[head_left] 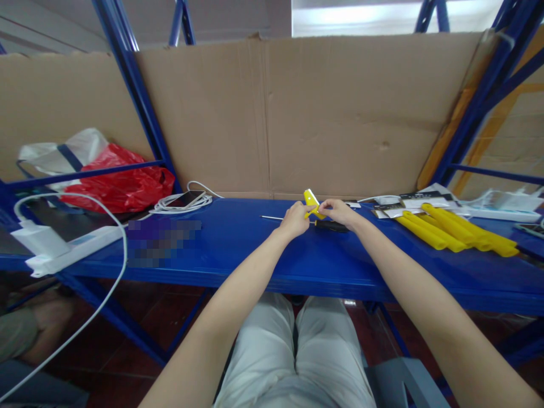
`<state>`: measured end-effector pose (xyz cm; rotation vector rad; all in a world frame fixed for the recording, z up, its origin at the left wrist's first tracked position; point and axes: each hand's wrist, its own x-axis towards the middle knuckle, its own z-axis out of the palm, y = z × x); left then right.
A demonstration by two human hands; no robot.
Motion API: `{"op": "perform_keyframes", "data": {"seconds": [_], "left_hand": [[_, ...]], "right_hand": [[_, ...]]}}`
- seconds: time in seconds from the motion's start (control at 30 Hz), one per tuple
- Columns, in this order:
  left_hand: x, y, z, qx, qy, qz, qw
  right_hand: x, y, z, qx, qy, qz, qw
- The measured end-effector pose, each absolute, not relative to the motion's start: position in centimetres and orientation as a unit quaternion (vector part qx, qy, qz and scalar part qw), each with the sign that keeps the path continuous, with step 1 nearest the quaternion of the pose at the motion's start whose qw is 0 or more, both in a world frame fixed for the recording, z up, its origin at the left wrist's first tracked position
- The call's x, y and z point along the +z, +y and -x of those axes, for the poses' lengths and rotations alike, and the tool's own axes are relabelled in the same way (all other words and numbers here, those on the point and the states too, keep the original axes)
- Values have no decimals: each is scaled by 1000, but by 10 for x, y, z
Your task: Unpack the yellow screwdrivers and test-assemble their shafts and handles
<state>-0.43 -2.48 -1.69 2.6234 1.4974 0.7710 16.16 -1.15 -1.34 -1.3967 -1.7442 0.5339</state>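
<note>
Over the middle of the blue table, both hands are on a small yellow piece with a pale straight edge; its exact kind is too small to make out. My left hand grips its lower left side with bent fingers. From the right, my right hand pinches its lower end between thumb and fingertips. Just beneath the hands lies a screwdriver with a black handle at the right and a thin metal shaft pointing left.
Several yellow tubular handles lie at the right beside flat packets. White power strips stand at both ends, one with a looping cable. A coiled white cable, a red bag and a cardboard wall are behind.
</note>
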Motion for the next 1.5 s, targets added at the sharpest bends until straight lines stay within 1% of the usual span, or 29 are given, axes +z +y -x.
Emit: {"op": "perform_keyframes", "data": {"seconds": [0.2, 0.37, 0.43, 0.5, 0.6, 0.83, 0.93, 1.1, 1.23, 1.3, 1.33, 1.4, 1.43, 1.5], "left_hand": [[-17, -25, 4, 242, 470, -849, -10], [-16, -23, 4, 255, 468, -846, -12], [-15, -23, 4, 260, 471, -843, -15], [-14, -22, 5, 257, 474, -842, -19], [-13, -24, 6, 235, 475, -847, -30], [-17, -33, 8, 156, 461, -871, -73], [-19, -33, 7, 130, 454, -877, -85], [-21, -31, 5, 122, 454, -878, -88], [-20, -32, 5, 135, 456, -877, -71], [-19, -32, 5, 154, 459, -873, -54], [-19, -30, 5, 169, 460, -871, -42], [-19, -27, 5, 209, 463, -861, -13], [-18, -24, 6, 234, 468, -852, 5], [-18, -20, 7, 281, 490, -824, 45]], "right_hand": [[-17, -10, -162, 245, -671, 540, 444], [-15, -11, -160, 292, -609, 554, 487], [-12, -14, -159, 330, -593, 556, 480], [-9, -17, -159, 372, -599, 546, 451], [-7, -20, -159, 404, -611, 533, 423], [-5, -18, -160, 386, -586, 538, 468], [-4, -17, -160, 387, -570, 549, 474], [-7, -16, -160, 406, -559, 554, 464], [-8, -13, -163, 411, -562, 548, 463], [-9, -8, -169, 387, -563, 558, 470], [-11, -4, -175, 358, -561, 575, 476], [-16, 4, -192, 259, -556, 635, 470], [-19, 7, -202, 189, -560, 667, 453], [-27, 14, -223, 67, -573, 727, 374]]}}
